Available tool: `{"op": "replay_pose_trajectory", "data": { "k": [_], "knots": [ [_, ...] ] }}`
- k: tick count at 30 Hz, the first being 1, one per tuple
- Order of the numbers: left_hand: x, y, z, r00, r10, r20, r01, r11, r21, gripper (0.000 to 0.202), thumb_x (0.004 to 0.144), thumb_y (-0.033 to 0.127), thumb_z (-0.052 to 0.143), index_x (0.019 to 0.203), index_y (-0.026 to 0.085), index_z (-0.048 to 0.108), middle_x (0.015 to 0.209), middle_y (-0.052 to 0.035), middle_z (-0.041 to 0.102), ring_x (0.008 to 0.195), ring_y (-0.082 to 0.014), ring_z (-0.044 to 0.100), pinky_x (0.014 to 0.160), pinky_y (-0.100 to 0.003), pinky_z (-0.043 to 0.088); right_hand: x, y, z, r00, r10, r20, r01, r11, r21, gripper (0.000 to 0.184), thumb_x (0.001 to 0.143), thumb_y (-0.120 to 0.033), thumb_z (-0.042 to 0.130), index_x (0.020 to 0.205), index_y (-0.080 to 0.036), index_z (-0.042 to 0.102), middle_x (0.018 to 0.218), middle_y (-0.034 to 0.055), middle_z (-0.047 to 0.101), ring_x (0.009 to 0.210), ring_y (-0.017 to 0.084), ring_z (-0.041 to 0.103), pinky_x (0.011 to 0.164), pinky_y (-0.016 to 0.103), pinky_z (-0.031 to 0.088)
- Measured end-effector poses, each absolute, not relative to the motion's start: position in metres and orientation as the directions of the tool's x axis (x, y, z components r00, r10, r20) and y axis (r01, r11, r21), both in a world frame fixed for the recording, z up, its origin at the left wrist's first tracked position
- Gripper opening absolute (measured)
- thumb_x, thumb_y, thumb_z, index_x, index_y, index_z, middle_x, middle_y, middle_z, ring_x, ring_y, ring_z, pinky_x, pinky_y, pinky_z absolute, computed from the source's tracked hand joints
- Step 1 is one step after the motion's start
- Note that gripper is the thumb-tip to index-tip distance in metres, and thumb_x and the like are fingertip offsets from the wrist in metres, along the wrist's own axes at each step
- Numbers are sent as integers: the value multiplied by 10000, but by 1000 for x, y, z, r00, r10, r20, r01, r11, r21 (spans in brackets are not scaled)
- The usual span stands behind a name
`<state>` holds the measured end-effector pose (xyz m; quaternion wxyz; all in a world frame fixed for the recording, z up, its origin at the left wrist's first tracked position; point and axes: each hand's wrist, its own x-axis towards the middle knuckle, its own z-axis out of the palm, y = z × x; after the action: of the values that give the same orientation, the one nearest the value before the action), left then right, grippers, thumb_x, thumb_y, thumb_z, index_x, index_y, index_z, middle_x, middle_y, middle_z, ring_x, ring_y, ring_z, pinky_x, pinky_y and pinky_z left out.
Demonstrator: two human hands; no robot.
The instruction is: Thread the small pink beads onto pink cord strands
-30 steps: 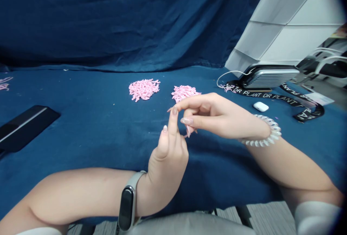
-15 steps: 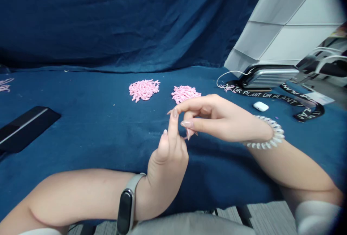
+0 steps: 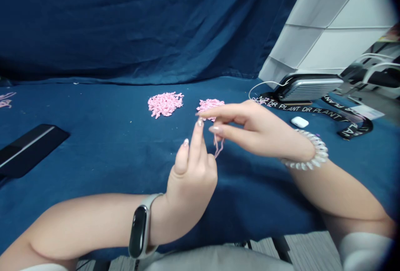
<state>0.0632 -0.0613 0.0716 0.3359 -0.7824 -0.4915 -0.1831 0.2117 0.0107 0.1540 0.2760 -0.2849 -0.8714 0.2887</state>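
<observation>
A thin pink string (image 3: 219, 147) hangs in a loop between my two hands. My right hand (image 3: 259, 131) pinches it between thumb and curled fingers, and its index finger stretches out to my left index fingertip. My left hand (image 3: 192, 175), below and to the left, has its index finger and thumb raised. Its other fingers curl in where the lower end of the string goes out of sight behind them. Past my right fingers lies one pile of small pink string pieces (image 3: 208, 103), partly covered. A second pile of pink string pieces (image 3: 165, 104) sits to its left.
A black flat object with a pale stripe (image 3: 33, 150) lies at the left on the blue cloth (image 3: 103, 146). Loose pink strands (image 3: 6, 99) are behind it. At the right are a silver-and-black case (image 3: 312, 88), a black lettered strap (image 3: 308, 110) and a white earbud case (image 3: 299, 122).
My hands have drawn slightly apart, the left lower and leftward, the right a little up. More of the pink string now shows between them.
</observation>
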Motion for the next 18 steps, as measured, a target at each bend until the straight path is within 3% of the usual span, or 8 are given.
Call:
{"op": "replay_pose_trajectory", "data": {
  "k": [5,8,10,13,18],
  "knots": [
    [46,-42,105,494,699,516,830,-556,-42,184,807,179,475,697,179,622,940,-27,656,1248,-267,389,1048,-491,123,227,25,157,-436,719,542,441,695,-567,326,831,-261,515,1145,-185,564,768,18,640,667,94,596,643,217,501],
    [34,-27,135,510,797,324,765,-592,253,259,841,278,429,755,201,662,790,-3,665,1008,-187,567,1004,-416,286,236,32,160,-323,713,622,475,691,-545,298,833,-261,517,1111,-174,578,765,31,642,654,96,596,632,224,506],
    [28,-17,149,478,856,196,708,-508,490,290,837,338,425,798,189,671,781,-4,670,789,-124,607,854,-292,419,240,36,162,-290,705,647,462,695,-550,276,836,-253,516,1083,-153,587,764,47,644,642,92,594,619,216,502],
    [25,-3,153,473,881,-4,586,-311,748,333,792,411,477,778,144,676,772,-29,675,675,-104,597,690,-220,454,243,41,162,-274,715,643,432,689,-582,251,841,-265,513,1048,-146,592,766,57,643,645,86,589,625,210,495],
    [33,14,135,511,829,-227,363,31,931,318,722,402,596,825,107,650,776,-72,676,736,-122,622,694,-226,468,245,59,153,-288,785,548,352,619,-702,254,813,-315,551,1009,-156,587,743,34,624,664,89,582,634,218,497]
  ]
}}
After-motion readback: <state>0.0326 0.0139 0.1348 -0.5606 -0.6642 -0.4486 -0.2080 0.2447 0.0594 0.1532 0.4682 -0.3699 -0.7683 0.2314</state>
